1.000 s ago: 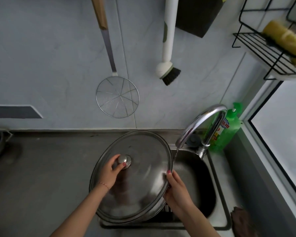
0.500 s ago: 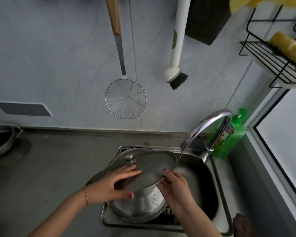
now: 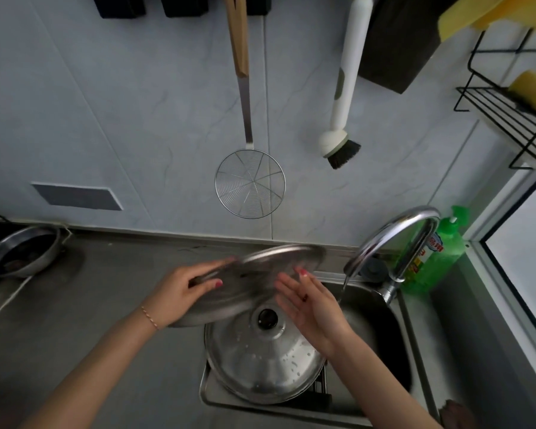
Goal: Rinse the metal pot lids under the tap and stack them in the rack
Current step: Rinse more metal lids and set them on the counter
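A large metal lid is held tilted above the left part of the sink, blurred by motion. My left hand grips its left rim. My right hand has its fingers spread against the lid's underside near the right. Below, a second metal lid with a dark knob lies in the sink, dotted with water drops. The tap runs a thin stream to the right of the held lid.
A green detergent bottle stands behind the tap. A wire skimmer and a dish brush hang on the wall. A black wire shelf holds a sponge at upper right. A metal bowl sits at far left.
The held lid has been flipped from knob-up and lifted up and back. My right hand has shifted from gripping the rim to lying flat beneath it. The lower lid is now exposed.
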